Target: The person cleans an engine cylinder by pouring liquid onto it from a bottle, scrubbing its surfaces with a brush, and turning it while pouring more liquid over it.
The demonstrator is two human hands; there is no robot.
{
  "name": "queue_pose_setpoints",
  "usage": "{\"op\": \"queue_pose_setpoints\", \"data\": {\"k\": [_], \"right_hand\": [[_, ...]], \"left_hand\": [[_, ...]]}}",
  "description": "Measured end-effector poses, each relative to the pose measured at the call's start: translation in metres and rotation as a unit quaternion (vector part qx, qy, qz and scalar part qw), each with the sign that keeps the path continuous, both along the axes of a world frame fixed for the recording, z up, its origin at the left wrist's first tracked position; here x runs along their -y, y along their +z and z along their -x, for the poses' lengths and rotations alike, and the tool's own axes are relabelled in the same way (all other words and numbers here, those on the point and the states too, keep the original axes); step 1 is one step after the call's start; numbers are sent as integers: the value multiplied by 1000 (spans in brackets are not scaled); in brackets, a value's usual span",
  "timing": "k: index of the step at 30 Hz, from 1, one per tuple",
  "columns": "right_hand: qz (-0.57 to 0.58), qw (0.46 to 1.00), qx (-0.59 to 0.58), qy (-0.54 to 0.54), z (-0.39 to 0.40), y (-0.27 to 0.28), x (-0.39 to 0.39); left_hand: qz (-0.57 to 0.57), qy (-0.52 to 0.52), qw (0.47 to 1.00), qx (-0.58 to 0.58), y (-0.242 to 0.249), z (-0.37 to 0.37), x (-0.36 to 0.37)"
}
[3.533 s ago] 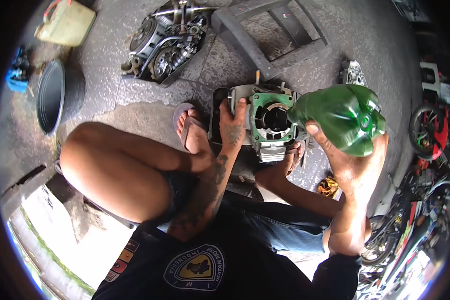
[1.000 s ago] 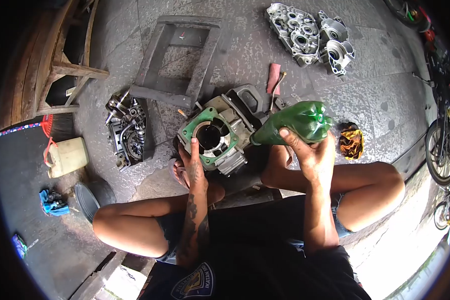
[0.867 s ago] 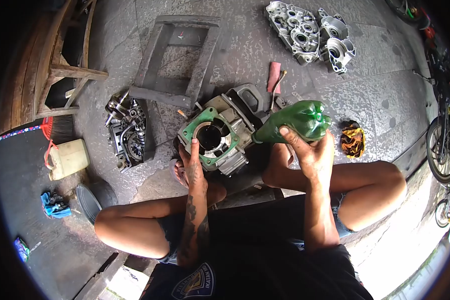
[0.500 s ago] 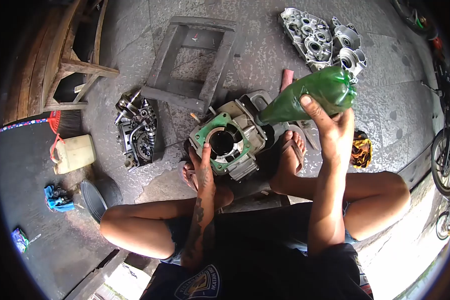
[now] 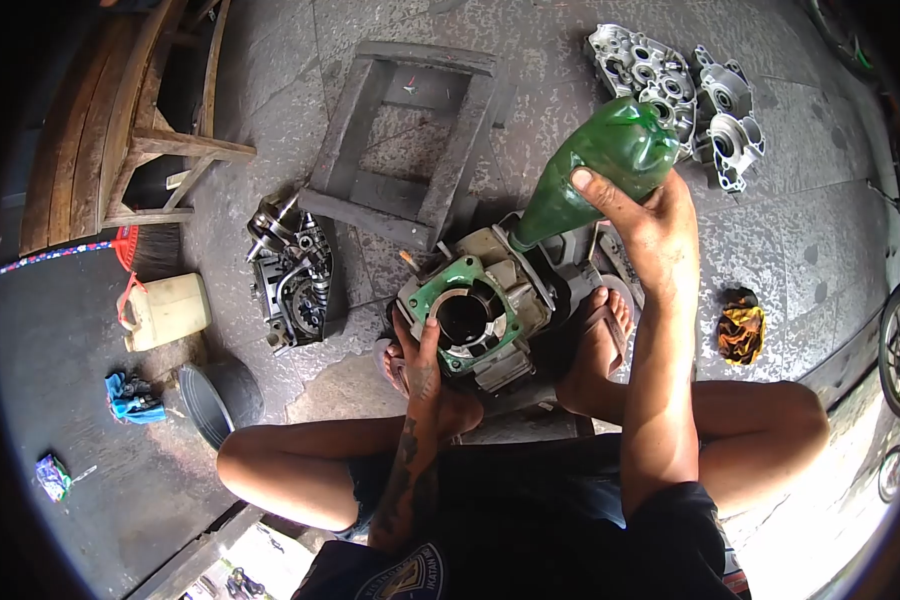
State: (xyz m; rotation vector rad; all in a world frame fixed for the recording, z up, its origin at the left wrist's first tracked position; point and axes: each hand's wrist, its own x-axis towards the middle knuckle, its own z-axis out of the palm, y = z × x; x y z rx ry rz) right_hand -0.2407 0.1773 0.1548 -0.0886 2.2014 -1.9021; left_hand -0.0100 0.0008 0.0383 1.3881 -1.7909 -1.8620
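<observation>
Between my feet is a metal engine cylinder block (image 5: 510, 368) with a green top face around a round dark bore. My left hand (image 5: 420, 362) rests against its near left side, with fingers on the green face beside the bore. Tilted neck-down, a green plastic bottle (image 5: 582, 170) is held in my right hand (image 5: 660, 235). The bottle's neck meets the far right side of the block; its mouth is hard to make out, and no liquid is visible.
A dark wooden frame (image 5: 440, 185) lies beyond the block. Silver engine casings (image 5: 732, 112) are at the back right. Engine parts (image 5: 295, 275), a jerrycan (image 5: 173, 310), a black basin (image 5: 205, 405) and a wooden bench (image 5: 80, 150) are left. A yellow-black cloth (image 5: 741, 332) lies right.
The bottle is tipped more steeply, with its base swung to the left. Most of the scene has shifted right and slightly down in view. My left hand stays on the block.
</observation>
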Motion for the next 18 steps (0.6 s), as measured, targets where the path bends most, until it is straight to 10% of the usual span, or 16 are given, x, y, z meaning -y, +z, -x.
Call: {"op": "queue_pose_setpoints", "data": {"k": [18], "right_hand": [[102,984,143,-26,12,-49,-53]], "left_hand": [[28,-56,996,-64,9,-4,3]]}}
